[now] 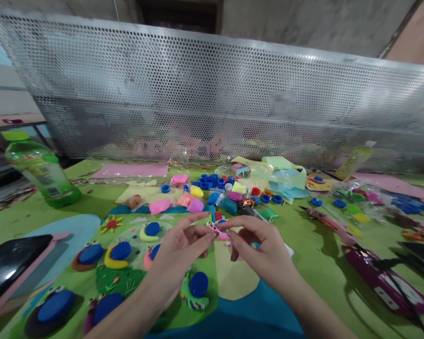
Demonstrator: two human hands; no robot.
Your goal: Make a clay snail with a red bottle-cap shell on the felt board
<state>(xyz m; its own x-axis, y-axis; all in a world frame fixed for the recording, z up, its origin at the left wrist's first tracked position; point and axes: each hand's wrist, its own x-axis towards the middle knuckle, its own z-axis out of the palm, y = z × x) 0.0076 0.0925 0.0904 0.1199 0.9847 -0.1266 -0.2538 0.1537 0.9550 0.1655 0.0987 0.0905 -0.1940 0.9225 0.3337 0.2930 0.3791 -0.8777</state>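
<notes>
My left hand and my right hand meet over the table with their fingers curled. Between the fingertips they pinch a small pink clay snail with dark dots; part of it is hidden by the fingers. Under my left forearm lies a green clay picture board bearing several clay snails with blue bottle-cap shells, such as the yellow snail. A red clay sun sits at its upper left. Below the hands lies a pale yellow paper sheet.
Clay packets and blue bottle caps lie beyond the hands. A green bottle and a black-screened tablet are on the left. A purple case with a cable is at right. A perforated metal panel stands behind.
</notes>
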